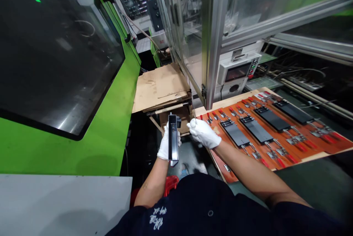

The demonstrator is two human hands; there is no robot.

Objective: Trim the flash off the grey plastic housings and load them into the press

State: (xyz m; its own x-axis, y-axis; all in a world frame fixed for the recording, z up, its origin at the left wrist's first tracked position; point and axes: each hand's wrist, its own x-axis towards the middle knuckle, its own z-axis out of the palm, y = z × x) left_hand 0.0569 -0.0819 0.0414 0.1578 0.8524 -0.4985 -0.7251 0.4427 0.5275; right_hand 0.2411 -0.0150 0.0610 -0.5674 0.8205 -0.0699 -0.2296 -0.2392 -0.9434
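Two white-gloved hands are seen in front of the torso. A long black plastic part (173, 138) is gripped upright in the closed left hand (166, 144), just above the lap. A thin sliver, too small to identify, is pinched by the right hand (203, 133) at the orange clamp board's (325, 147) corner.

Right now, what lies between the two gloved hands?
In the head view, no object lies between the left hand, holding a black part, and the right hand; only dark floor shows through the gap.
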